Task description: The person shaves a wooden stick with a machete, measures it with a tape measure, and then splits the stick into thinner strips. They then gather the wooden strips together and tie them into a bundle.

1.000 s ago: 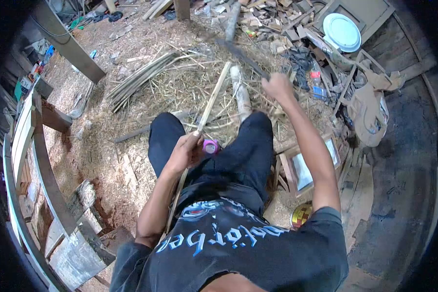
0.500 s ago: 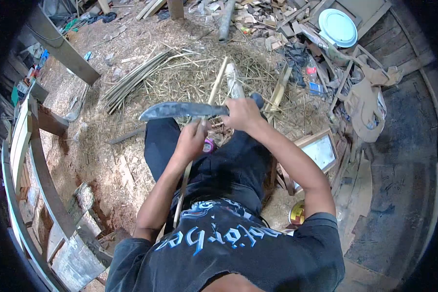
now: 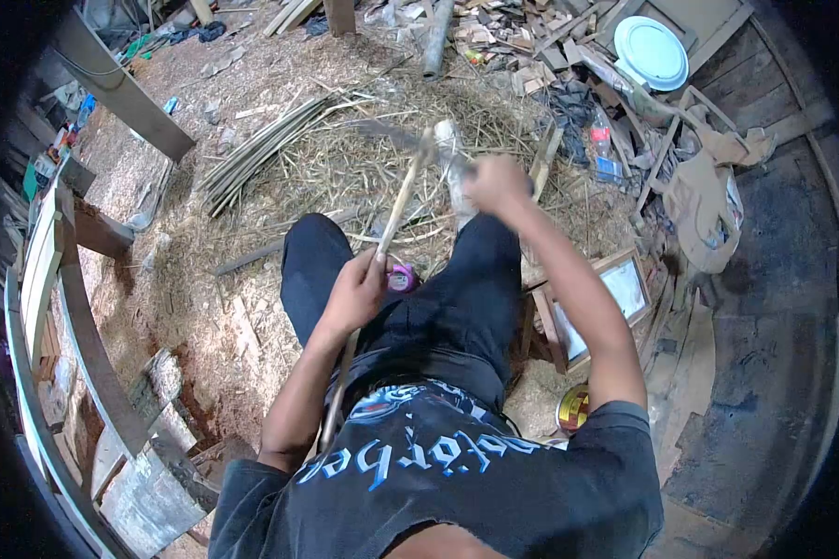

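My right hand (image 3: 496, 186) is closed around the handle of a machete (image 3: 455, 166), out beyond my knees. Motion blurs the blade, which points left and crosses the far end of a thin bamboo strip (image 3: 399, 210); whether they touch I cannot tell. My left hand (image 3: 357, 291) grips that strip over my lap, and its near end runs back beside my waist. Close to the left hand's fingertips lies a small pink round object (image 3: 401, 278), perhaps a tape measure. Beyond my knees a pale thick stick (image 3: 448, 140) is partly covered by the machete.
Cut strips (image 3: 252, 163) lie bundled ahead on the left, beside scattered shavings (image 3: 364, 177). At my right are a wooden-framed panel (image 3: 623, 291) and a tin can (image 3: 573, 408). A wooden post (image 3: 126, 98) stands left; a plastic bottle (image 3: 599, 140) lies far right.
My right hand has moved the machete forward and to the right, away from my left hand. The left hand has come slightly back towards me, still on the strip.
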Available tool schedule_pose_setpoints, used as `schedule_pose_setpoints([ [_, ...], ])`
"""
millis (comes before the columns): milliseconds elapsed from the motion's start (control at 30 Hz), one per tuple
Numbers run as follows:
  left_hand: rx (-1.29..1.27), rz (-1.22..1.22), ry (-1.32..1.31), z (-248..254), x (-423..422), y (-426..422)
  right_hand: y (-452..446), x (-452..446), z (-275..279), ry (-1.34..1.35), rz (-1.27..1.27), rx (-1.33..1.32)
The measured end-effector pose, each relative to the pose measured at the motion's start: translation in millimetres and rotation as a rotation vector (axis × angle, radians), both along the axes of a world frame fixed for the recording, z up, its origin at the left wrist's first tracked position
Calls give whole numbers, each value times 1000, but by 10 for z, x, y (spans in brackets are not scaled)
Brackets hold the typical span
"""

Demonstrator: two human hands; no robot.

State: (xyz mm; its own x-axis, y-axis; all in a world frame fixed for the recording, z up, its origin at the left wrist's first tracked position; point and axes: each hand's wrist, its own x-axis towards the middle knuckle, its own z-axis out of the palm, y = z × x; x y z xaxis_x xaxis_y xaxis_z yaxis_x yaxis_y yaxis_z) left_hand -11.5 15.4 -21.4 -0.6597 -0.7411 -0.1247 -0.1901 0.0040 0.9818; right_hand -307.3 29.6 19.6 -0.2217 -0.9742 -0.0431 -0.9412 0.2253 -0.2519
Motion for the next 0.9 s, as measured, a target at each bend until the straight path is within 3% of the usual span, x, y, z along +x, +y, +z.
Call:
schedule_pose_setpoints([
  [33, 63, -32, -35, -48, 57, -21, -31, -136, -28, -34, -187, 4],
  [100, 112, -57, -51, -35, 7, -78, -54, -96, -179, 16, -172, 45],
  [167, 99, -30, -48, 40, -46, 10, 127, 248, 37, 17, 52, 0],
  [233, 125, -34, -50, 89, -32, 59, 39, -50, -189, 104, 190, -79],
  [300, 119, -5, -33, 66, 123, 113, -130, -672, -456, -166, -392, -59],
  [333, 260, -13, -43, 233, 201, 86, -36, -787, -367, -122, -441, -92],
  [367, 247, 2, -45, 267, 253, 23, -32, -842, -242, -71, -483, -128],
  [533, 645, -18, 161, 236, 69, -176, 143, -161, -409, -304, -167, -330],
  [567, 647, -23, 159, 232, 3, -192, 217, 143, -246, -362, -184, -238],
  [600, 660, 2, 156, 233, -55, -202, 255, 420, -71, -326, -193, -166],
  [633, 670, 26, 151, 234, -100, -203, 294, 570, -42, -192, -32, -226],
  [667, 670, 19, 146, 232, -139, -186, 307, 750, 69, -175, -26, -101],
  [800, 224, -29, 54, -49, -145, -167, 190, 638, -95, -47, 160, -237],
  [833, 74, -46, 50, -61, -136, -184, 121, 553, -15, -48, 62, -107],
  [900, 133, -31, 46, 4, -67, -107, 39, 430, 147, -70, -100, 47],
])
